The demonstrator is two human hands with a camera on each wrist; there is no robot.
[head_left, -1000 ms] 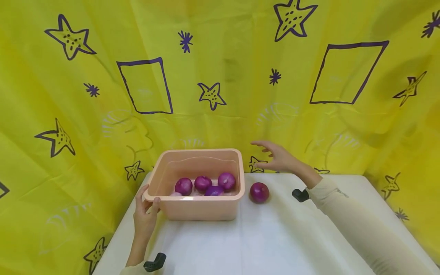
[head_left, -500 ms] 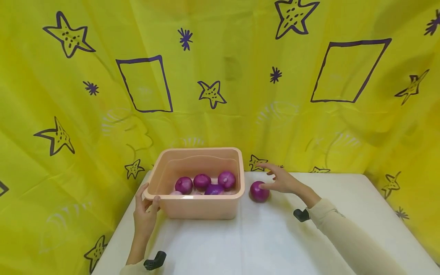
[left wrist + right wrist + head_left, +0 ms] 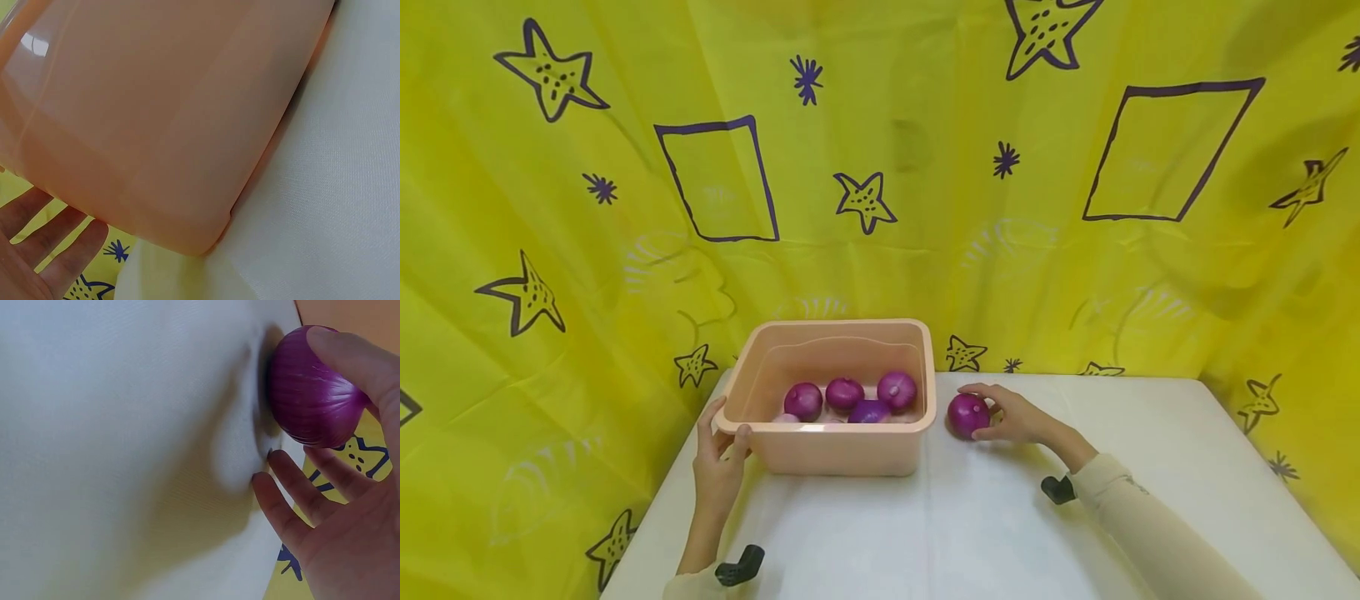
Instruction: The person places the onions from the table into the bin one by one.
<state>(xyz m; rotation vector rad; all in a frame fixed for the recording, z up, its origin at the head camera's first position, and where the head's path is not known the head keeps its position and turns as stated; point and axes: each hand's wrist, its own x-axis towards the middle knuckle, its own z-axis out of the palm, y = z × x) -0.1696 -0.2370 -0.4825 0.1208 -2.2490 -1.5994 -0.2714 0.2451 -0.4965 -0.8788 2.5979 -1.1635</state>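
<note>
A pink plastic bin (image 3: 835, 454) sits on the table, with several red onions (image 3: 845, 394) inside. My left hand (image 3: 718, 475) holds the bin's front left corner, thumb at the front rim and fingers along the left side; the left wrist view shows those fingers (image 3: 78, 256) against the wall. Right of the bin, another red onion (image 3: 967, 415) rests on the table. My right hand (image 3: 1017, 417) grips it between the thumb on the near side and fingers on the far side. In the right wrist view the thumb lies over this onion (image 3: 312, 394), while lower fingers extend past it.
A white cloth covers the table (image 3: 865, 533). Close behind it hangs a yellow curtain (image 3: 910, 275) with dark star drawings, which also closes in both sides. Each wrist carries a small black mount (image 3: 741, 567).
My right hand has come down from above and behind the loose onion and closed around it. The left hand stays on the bin, which has not moved.
</note>
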